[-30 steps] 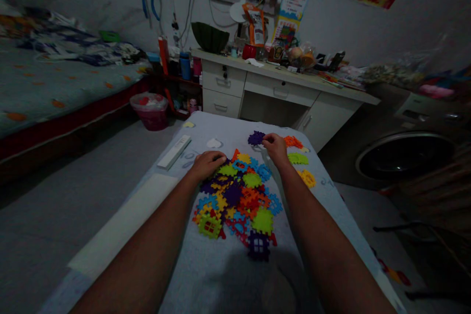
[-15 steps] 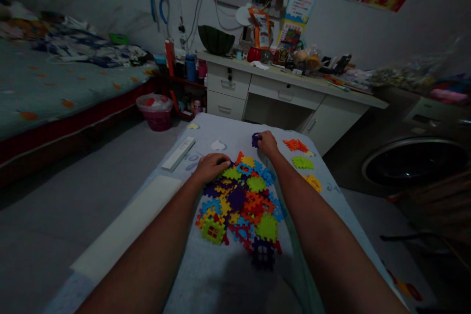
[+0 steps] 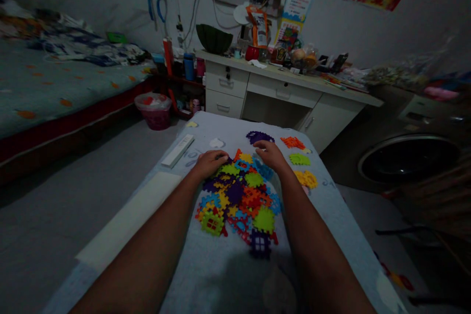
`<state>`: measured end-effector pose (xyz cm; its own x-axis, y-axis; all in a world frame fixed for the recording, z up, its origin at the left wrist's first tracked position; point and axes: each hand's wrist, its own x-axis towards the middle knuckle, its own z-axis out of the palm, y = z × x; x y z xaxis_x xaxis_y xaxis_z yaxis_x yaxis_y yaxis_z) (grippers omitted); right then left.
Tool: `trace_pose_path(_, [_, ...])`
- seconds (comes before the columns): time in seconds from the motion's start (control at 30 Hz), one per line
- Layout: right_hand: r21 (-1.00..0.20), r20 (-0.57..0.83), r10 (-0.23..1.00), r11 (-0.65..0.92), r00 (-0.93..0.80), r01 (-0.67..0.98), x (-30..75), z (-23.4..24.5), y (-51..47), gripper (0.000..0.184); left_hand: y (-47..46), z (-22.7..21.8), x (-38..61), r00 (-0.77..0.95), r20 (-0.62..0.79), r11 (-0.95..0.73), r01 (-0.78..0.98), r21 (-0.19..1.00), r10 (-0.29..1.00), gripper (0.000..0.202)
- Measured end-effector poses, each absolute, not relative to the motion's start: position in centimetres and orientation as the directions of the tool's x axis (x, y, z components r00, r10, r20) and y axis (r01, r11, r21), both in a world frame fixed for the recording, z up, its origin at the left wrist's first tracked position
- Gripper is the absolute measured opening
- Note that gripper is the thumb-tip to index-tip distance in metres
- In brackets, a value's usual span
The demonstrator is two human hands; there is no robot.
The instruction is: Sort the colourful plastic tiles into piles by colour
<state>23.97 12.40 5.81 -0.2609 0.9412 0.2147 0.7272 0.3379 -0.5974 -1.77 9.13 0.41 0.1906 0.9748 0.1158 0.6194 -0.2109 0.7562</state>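
Observation:
On the cloth-covered table lies a heap of notched plastic building pieces in purple, green, blue, yellow, orange and red. My left hand is at the heap's upper left edge, thumb and fingers closed on a purple building piece, mostly hidden. My right hand hovers beyond the heap's far right side, fingers stretched and apart, holding nothing. Just past its fingertips lies a group of purple pieces. To the right, separate groups of orange pieces, green pieces and yellow pieces lie on the cloth.
A long white box and a pale flat strip lie along the table's left side. Beyond stands a cluttered white desk. A bed is at left, a washing machine at right, a pink bucket on the floor.
My right hand has let go of a purple piece at the far purple group and drawn back slightly toward the heap. My left hand stays at the heap's edge. The view has shifted slightly.

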Motion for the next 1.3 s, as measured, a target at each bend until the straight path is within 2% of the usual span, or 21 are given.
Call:
trace_pose_path(0.2, [-0.545, 0.091, 0.876, 0.441, -0.473, 0.713, 21.9, 5.8, 9.3, 0.027, 9.4, -0.1, -2.0, 0.197, 0.129, -0.22, 0.557, 0.801, 0.972, 0.042])
trace_pose_path(0.37, [-0.457, 0.08, 0.787, 0.575, -0.612, 0.679, 20.9, 6.3, 8.3, 0.03, 10.0, -1.3, -2.2, 0.183, 0.149, -0.217, 0.446, 0.868, 0.972, 0.043])
trace_pose_path(0.5, [-0.423, 0.097, 0.802, 0.569, -0.589, 0.705, 19.8, 6.0, 8.1, 0.014, 10.1, -1.4, -2.2, 0.18, 0.143, -0.195, 0.316, 0.928, 0.973, 0.045])
trace_pose_path(0.6, [-0.368, 0.139, 0.831, 0.549, -0.539, 0.751, 18.6, 5.7, 7.7, 0.02, 9.8, -0.9, -2.1, 0.18, 0.137, -0.182, 0.267, 0.946, 0.974, 0.046])
trace_pose_path(0.73, [-0.292, 0.146, 0.822, 0.568, -0.551, 0.769, 17.4, 5.3, 7.1, 0.035, 9.5, -0.4, -2.0, 0.175, 0.136, -0.177, 0.245, 0.953, 0.975, 0.047])
trace_pose_path(0.8, [-0.277, 0.14, 0.819, 0.572, -0.556, 0.772, 17.2, 5.2, 7.1, 0.034, 9.4, -0.3, -1.9, 0.174, 0.127, -0.167, 0.238, 0.957, 0.977, 0.047])
trace_pose_path(0.93, [-0.355, 0.197, 0.793, 0.606, -0.577, 0.711, 17.6, 5.4, 7.6, 0.023, 9.2, 0.0, -1.9, 0.177, 0.123, -0.165, 0.244, 0.956, 0.976, 0.045])
trace_pose_path(1.07, [-0.533, 0.269, 0.78, 0.609, -0.565, 0.587, 19.1, 5.7, 8.5, 0.02, 9.2, 0.0, -1.9, 0.16, 0.129, -0.167, 0.252, 0.953, 0.979, 0.045])
trace_pose_path(1.2, [-0.725, 0.26, 0.861, 0.473, -0.438, 0.5, 21.1, 5.5, 9.8, 0.019, 9.5, -0.6, -2.0, 0.164, 0.133, -0.179, 0.311, 0.933, 0.977, 0.042])
trace_pose_path(1.3, [-0.803, 0.262, 0.931, 0.356, -0.253, 0.478, 23.1, 4.9, 11.2, 0.021, 9.7, -0.9, -2.0, 0.163, 0.125, -0.177, 0.359, 0.916, 0.979, 0.042])
